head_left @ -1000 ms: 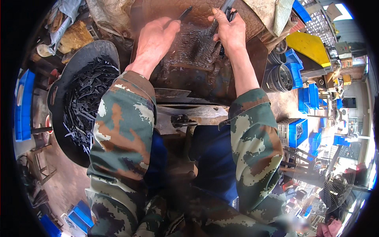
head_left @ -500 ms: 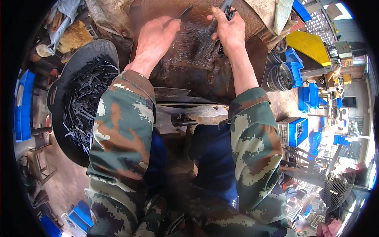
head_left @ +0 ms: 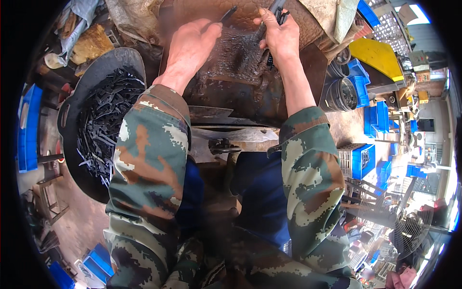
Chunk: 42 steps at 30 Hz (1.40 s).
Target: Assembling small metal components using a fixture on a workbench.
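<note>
We sit at a dark, grimy bench (head_left: 240, 82) with our camouflage sleeves (head_left: 149, 149) reaching forward over it. To our left stands a wide black basin (head_left: 98, 67) heaped with dark metal strips (head_left: 103, 130); blue crates (head_left: 358, 159) are stacked well apart on our right. Our left hand (head_left: 190, 48) pinches one thin dark strip (head_left: 226, 14) between closed fingers, holding it above the bench's far side. Our right hand (head_left: 279, 36) has its fingers wrapped around a small bundle of strips (head_left: 276, 9), near the left hand.
</note>
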### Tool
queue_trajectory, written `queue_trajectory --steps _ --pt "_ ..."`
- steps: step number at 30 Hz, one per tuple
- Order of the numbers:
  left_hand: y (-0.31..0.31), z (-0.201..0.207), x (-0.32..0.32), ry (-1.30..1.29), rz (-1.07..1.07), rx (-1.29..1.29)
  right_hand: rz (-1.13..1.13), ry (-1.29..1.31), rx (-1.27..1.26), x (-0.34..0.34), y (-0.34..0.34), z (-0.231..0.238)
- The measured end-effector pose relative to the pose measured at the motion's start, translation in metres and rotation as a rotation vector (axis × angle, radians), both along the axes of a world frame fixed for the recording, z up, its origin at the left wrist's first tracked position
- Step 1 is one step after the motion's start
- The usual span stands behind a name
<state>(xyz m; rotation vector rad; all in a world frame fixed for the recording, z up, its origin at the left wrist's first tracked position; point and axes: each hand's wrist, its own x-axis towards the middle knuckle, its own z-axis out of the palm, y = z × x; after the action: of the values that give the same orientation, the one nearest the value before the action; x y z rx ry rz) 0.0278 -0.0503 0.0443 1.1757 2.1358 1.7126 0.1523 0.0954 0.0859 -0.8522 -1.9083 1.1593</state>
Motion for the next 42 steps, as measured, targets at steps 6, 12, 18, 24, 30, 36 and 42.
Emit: queue_trajectory --steps 6,12,18,24,30,36,42 --pt "-0.001 0.005 0.003 -0.041 -0.005 -0.027 -0.006 0.023 -0.006 0.000 0.002 -0.001" --pt "-0.007 0.020 0.007 -0.065 -0.011 -0.104 -0.017 0.025 -0.012 -0.003 -0.001 0.000" --pt "-0.006 0.028 0.013 -0.080 -0.059 -0.083 -0.015 0.024 -0.066 0.011 -0.010 0.005" --pt "-0.013 0.017 -0.002 0.002 0.077 -0.006 0.179 0.066 -0.360 0.048 -0.051 0.012" --pt "-0.013 0.033 0.015 -0.146 -0.069 -0.130 0.419 -0.250 -0.279 0.114 -0.081 0.020" --pt "-0.010 0.025 0.013 -0.156 -0.193 -0.196 0.672 -0.407 0.425 0.152 -0.109 -0.022" --pt "-0.013 0.006 0.008 -0.019 -0.222 -0.358 0.747 -0.448 0.360 0.154 -0.110 -0.026"
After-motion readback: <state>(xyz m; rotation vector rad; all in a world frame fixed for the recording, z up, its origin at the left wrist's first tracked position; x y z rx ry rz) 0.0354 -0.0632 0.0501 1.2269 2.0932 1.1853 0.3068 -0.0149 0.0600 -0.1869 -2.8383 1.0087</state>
